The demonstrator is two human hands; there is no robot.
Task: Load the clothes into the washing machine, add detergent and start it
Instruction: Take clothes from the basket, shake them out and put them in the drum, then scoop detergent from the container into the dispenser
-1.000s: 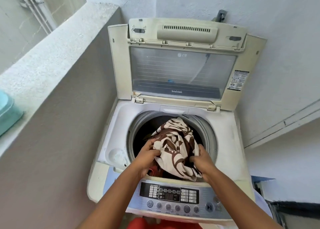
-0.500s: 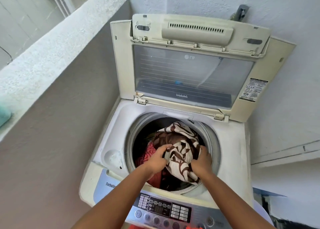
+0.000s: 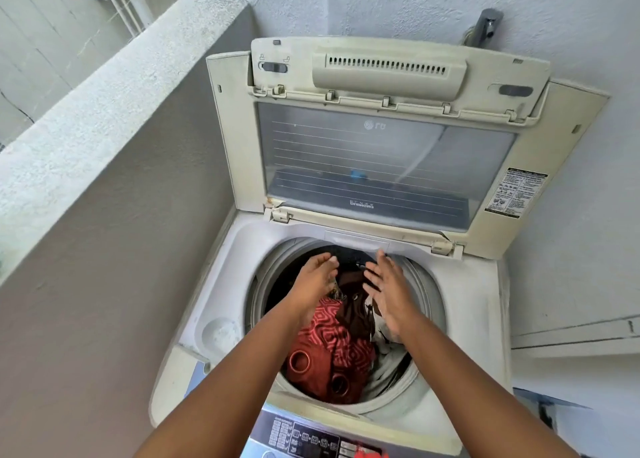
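Note:
A cream top-loading washing machine (image 3: 460, 319) stands with its lid (image 3: 384, 160) propped upright against the wall. Inside the round drum lie a red patterned cloth (image 3: 329, 350) and a dark brown garment (image 3: 353, 305), with some white fabric at the right. My left hand (image 3: 317, 276) and my right hand (image 3: 386, 286) hover over the drum's far half, fingers spread and straight, holding nothing. The control panel (image 3: 311, 437) with its buttons shows at the bottom edge.
A rough concrete parapet (image 3: 104, 104) runs along the left, close to the machine. White walls close in behind and to the right. A tap (image 3: 486, 25) sticks out of the wall above the lid. A round recess (image 3: 221, 333) sits in the machine's top at the left.
Both hands have let go of the brown-and-white patterned cloth, which has dropped into the drum. The hands have opened and moved toward the drum's far side. The camera has come closer.

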